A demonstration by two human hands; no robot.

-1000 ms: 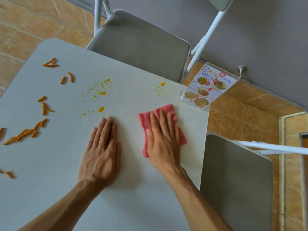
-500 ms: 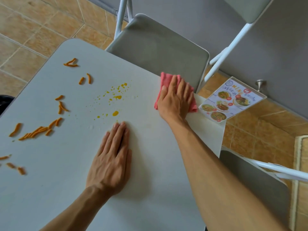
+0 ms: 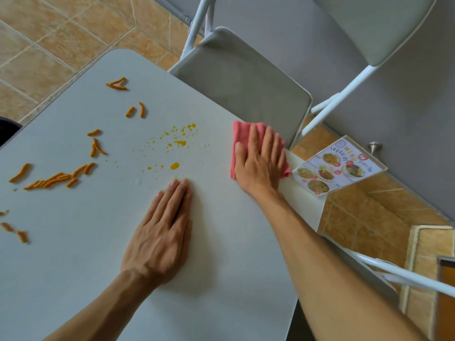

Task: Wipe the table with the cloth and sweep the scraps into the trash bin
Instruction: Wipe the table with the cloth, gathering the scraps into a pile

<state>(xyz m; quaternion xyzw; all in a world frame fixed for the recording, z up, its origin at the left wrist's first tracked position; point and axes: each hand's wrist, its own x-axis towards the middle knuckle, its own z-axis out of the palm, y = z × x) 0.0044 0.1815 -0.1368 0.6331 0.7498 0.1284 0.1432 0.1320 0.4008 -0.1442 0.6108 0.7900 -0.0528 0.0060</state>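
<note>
I'm pressing the pink cloth (image 3: pixel 242 135) flat w/ my right hand (image 3: pixel 261 161) at the counter's (image 3: pixel 221 267) far edge, left hand (image 3: pixel 160 237) lying open & empty, while orange scraps (image 3: pixel 56 179) & splatter (image 3: pixel 176 143) are awaiting wiping.

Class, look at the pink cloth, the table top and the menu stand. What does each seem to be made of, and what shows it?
Pink cloth: soft woven or microfibre fabric, matte; it rumples under the right hand.
Table top: probably laminate or plastic, smooth pale grey, with a faint sheen.
Menu stand: seemingly clear acrylic over printed paper; its edges look transparent and glossy.
</note>
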